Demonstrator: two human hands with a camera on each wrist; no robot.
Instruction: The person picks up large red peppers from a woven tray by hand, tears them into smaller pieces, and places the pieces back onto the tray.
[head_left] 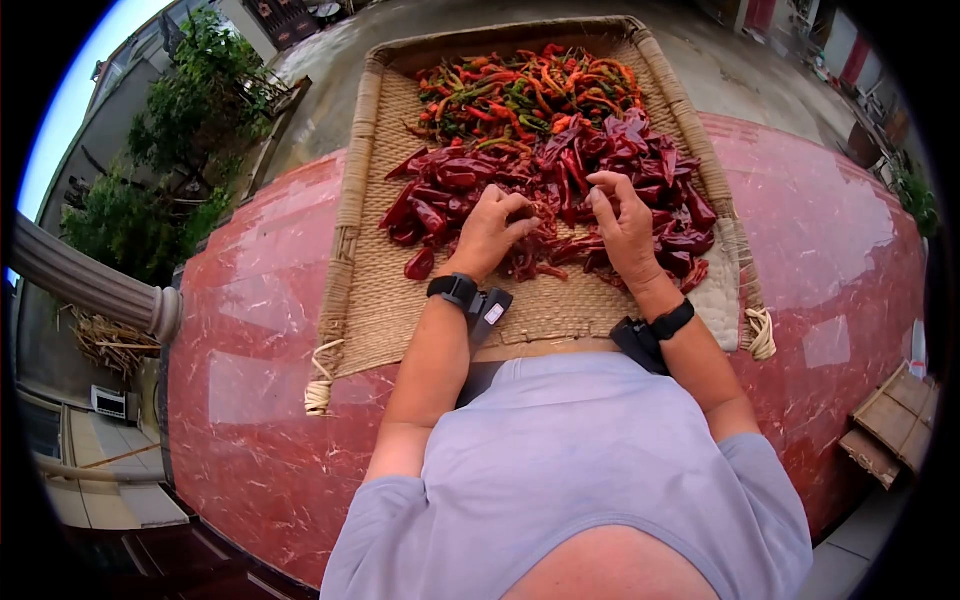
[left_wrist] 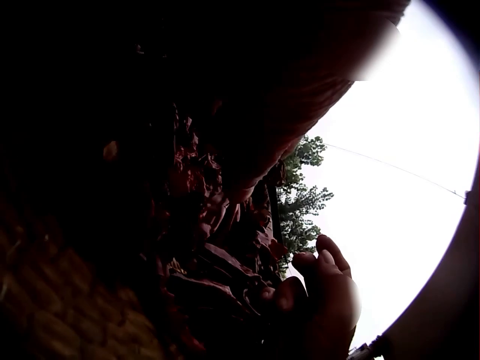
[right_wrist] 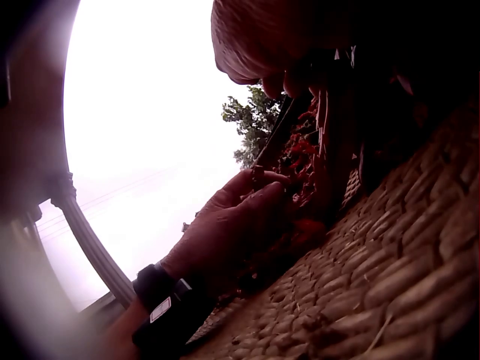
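My left hand (head_left: 488, 232) is over the near edge of a heap of dark red dried chili peppers (head_left: 455, 175), fingers curled and thumb against them. In the right wrist view, a small dark red bit of chili pepper (right_wrist: 258, 175) shows at the left hand's (right_wrist: 232, 214) fingertips. Just to the right, my right hand (head_left: 630, 230) is raised over the same heap, thumb and forefinger bent close together; I cannot tell whether they pinch a pepper. The left wrist view is mostly dark, with the right hand's (left_wrist: 326, 292) bent fingers beside shriveled peppers (left_wrist: 217, 266).
A large woven tray (head_left: 425, 320) with a raised rim carries the peppers. Thinner red, orange and green chilies (head_left: 530, 95) lie at its far end. Beneath it is red polished stone (head_left: 270, 430). A fluted column (head_left: 100, 275) stands left; flat boards (head_left: 895, 420) are at right.
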